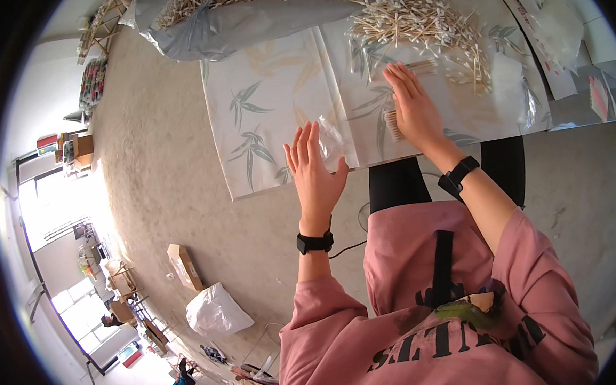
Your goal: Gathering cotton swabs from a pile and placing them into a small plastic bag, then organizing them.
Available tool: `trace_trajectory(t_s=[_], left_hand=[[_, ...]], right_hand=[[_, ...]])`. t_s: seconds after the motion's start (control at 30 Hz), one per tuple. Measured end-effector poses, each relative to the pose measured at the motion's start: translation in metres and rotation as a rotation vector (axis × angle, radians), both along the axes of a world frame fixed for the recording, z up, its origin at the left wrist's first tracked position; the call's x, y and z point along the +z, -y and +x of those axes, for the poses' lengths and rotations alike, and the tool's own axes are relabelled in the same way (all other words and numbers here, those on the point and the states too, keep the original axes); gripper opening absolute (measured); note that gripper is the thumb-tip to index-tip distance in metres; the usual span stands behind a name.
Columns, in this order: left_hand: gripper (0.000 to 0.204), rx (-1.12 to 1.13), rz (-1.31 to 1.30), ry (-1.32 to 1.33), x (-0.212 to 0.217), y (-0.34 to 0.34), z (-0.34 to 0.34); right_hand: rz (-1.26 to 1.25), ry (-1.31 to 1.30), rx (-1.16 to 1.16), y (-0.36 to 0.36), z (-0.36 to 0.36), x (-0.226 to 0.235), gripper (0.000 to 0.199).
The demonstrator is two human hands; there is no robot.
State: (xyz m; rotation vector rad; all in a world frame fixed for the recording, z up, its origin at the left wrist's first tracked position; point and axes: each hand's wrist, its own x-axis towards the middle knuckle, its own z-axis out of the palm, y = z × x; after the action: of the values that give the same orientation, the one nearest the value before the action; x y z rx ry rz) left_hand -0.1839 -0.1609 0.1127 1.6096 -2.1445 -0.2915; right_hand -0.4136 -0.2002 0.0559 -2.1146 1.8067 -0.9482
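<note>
- Right hand flat, fingers spread, pressing clear bag of swabs on table.
- Left hand open, grips nothing, at bag's mouth.
- Risk: bag slides, swabs spill; loose swab pile close by could mix in.

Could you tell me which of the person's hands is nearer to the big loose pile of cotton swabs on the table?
Right. The right hand lies flat just below the swab pile; the left hand hovers farther away, by the table's near edge.
</note>
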Motion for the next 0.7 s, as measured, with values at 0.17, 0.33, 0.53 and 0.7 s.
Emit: trace_trajectory(t_s=[0.17,0.33,0.53,0.7], left_hand=[[0.051,0.083,0.14,-0.269,0.01,-0.052,0.005],[0.016,0.325,0.614,-0.492,-0.049,-0.162,0.039],[0.032,0.179,0.946,-0.384,-0.092,-0.288,0.065],[0.034,0.295,1.013,-0.626,-0.077,-0.306,0.054]], right_hand=[[-0.092,0.437,-0.118,-0.004,-0.022,0.016,0.049],[-0.123,0.495,-0.206,-0.055,-0.075,0.058,0.048],[0.091,0.619,-0.209,-0.136,-0.141,0.045,0.032],[0.492,0.973,-0.211,-0.187,-0.167,0.024,0.022]])
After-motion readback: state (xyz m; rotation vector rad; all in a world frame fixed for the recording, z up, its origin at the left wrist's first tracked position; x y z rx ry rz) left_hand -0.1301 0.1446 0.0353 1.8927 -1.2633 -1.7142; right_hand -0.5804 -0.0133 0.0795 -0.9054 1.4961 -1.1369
